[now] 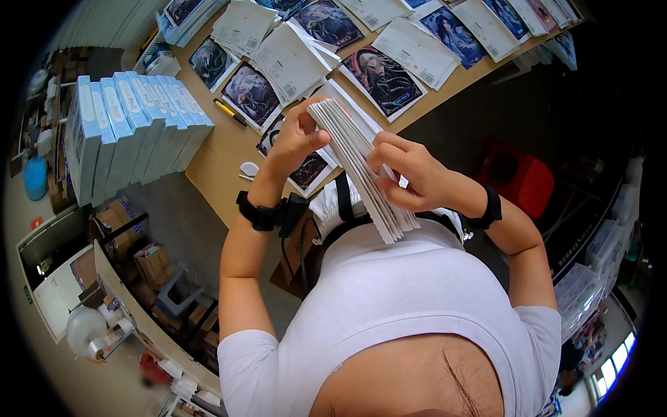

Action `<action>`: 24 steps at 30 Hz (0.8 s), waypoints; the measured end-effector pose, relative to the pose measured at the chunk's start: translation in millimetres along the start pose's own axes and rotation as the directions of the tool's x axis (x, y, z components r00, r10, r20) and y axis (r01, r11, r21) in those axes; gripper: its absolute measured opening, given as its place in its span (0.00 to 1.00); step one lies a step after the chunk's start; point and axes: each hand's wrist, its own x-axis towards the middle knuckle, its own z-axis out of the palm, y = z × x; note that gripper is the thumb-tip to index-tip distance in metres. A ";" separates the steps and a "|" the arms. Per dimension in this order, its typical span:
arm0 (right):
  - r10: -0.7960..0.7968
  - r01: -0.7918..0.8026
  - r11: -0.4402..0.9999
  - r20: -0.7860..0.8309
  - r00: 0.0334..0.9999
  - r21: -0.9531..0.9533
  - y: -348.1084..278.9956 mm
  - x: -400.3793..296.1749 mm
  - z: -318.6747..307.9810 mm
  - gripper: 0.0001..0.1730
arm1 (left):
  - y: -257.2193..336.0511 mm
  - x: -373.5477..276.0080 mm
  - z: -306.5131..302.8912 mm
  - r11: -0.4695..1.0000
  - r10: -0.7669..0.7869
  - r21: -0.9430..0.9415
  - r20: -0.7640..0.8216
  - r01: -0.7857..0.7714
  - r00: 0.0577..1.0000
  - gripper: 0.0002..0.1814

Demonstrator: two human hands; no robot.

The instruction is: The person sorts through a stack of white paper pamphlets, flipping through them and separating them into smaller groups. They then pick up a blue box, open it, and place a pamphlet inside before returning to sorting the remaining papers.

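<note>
A thick stack of white paper envelopes or flat packs (359, 167) is held on edge in front of my chest, its layers slightly fanned. My left hand (297, 135) grips the stack's upper end, thumb on the near side. On the right face, the bent fingers of my right hand (404, 169) hold the layers. Just beyond, printed picture cards (252, 94) with dark illustrated figures lie on the wooden table (208, 161). White packs with barcodes (289, 62) are piled among them. The inner faces of the held stack are hidden.
At the left stands a row of light blue boxes (140, 130). A yellow and black pen (229, 112) and a small white oval object (249, 169) lie near the table's left edge. More picture cards (453, 36) cover the far side. A red plastic stool (513, 177) is at the right.
</note>
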 end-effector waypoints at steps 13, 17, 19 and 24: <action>-0.101 0.101 0.995 -0.026 0.995 -0.008 1.3 6.1 0.6 0.07 | -13.0 -7.6 -13.2 0.990 -0.053 -0.128 0.039 0.058 0.998 0.35; -0.067 0.067 0.998 0.002 0.998 0.020 3.1 11.8 -4.5 0.05 | -9.3 -1.6 -18.1 0.994 -0.035 -0.101 0.048 0.040 0.998 0.36; -0.051 0.051 0.998 -0.003 0.999 0.030 2.5 10.4 -4.1 0.04 | -5.2 0.1 -12.9 0.994 -0.033 -0.098 0.052 0.038 0.998 0.37; 0.008 -0.006 0.999 -0.046 0.999 0.034 3.2 7.3 1.0 0.09 | -0.3 -2.9 -2.4 1.000 -0.017 0.010 -0.029 0.017 0.999 0.38</action>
